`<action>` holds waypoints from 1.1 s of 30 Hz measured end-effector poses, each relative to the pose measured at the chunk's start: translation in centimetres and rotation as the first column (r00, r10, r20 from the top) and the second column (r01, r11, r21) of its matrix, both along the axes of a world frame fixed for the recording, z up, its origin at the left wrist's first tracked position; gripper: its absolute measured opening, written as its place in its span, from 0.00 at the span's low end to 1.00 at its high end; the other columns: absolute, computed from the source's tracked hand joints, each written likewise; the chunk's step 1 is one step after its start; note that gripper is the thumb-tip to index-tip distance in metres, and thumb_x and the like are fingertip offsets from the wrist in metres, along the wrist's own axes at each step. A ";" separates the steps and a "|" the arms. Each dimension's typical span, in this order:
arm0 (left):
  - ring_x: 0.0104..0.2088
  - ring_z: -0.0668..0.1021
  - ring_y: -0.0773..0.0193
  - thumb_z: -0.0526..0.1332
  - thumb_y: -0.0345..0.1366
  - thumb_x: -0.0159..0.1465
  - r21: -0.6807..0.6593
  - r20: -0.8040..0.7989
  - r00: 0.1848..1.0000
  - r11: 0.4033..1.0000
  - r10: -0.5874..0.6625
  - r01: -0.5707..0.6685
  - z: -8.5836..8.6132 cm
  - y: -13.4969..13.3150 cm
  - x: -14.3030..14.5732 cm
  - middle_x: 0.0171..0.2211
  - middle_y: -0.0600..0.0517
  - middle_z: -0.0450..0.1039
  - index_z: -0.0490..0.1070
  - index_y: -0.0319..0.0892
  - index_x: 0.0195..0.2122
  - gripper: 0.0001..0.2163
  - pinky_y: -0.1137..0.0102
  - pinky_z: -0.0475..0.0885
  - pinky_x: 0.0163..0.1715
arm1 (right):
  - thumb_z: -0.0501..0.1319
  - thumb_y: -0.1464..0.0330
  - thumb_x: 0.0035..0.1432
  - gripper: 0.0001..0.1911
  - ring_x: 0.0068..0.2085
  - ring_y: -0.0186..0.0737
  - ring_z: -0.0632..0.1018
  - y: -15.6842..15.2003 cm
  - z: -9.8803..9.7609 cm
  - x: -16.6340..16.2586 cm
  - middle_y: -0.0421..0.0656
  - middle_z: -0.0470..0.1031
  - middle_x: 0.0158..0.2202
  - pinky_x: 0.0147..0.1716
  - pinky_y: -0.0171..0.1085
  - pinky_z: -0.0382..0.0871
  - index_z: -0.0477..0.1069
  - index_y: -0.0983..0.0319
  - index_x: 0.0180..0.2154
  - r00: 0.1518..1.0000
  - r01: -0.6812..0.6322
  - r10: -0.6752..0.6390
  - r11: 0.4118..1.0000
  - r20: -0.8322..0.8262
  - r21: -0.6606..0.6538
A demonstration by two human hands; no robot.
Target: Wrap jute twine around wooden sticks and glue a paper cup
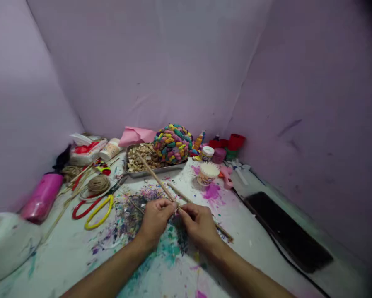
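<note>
My left hand (156, 219) and my right hand (200, 225) meet over the paint-stained table, fingertips pinched close together. Between them they grip a thin wooden stick (155, 176), which slants up and away to the left toward the metal tray. A second stick (225, 232) lies across the table, passing behind my right hand. Just left of my left hand a short twig (137, 207) rests on the stained surface. Whatever else sits between the fingertips is too small to make out.
A metal tray (142, 174) holds pistachio-like shells (139, 155) and a ball covered in colourful pieces (174, 142). Scissors with red and yellow handles (94, 211) and twine (99, 183) lie left. A cup (208, 173), a pink glue gun (226, 177) and a black slab (288, 231) are right.
</note>
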State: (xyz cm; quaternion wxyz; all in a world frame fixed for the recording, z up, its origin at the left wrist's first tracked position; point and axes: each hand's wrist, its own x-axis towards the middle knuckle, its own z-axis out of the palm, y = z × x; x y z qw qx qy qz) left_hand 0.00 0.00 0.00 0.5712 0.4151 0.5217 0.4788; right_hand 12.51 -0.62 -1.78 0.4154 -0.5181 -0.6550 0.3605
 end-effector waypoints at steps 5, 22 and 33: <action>0.09 0.51 0.76 0.61 0.38 0.47 0.019 0.021 1.000 1.000 0.016 -0.016 0.3 -0.2 0.0 0.07 0.63 0.51 0.62 0.40 0.14 0.11 0.76 0.46 0.12 | 0.55 0.66 0.51 0.10 0.21 0.32 0.61 -0.1 0.4 0.1 0.37 0.61 0.17 0.21 0.32 0.52 0.69 0.64 0.23 0.999 -0.024 0.022 0.999 -0.043 -0.036; 0.09 0.52 0.78 0.61 0.37 0.46 -0.015 0.086 0.995 0.998 -0.058 0.060 0.1 0.1 0.1 0.08 0.63 0.52 0.65 0.39 0.19 0.08 0.78 0.44 0.09 | 0.53 0.65 0.52 0.14 0.19 0.31 0.59 0.1 0.9 0.0 0.35 0.58 0.15 0.18 0.31 0.51 0.64 0.63 0.18 0.987 -0.044 0.024 0.991 -0.158 -0.125; 0.08 0.51 0.78 0.61 0.38 0.47 0.034 0.069 0.996 0.998 -0.064 0.062 0.0 0.1 -0.2 0.07 0.63 0.52 0.63 0.39 0.17 0.10 0.77 0.43 0.10 | 0.55 0.60 0.51 0.16 0.18 0.30 0.60 -0.3 1.4 0.1 0.35 0.59 0.15 0.17 0.31 0.51 0.65 0.63 0.19 0.967 -0.154 0.099 0.960 -0.233 -0.232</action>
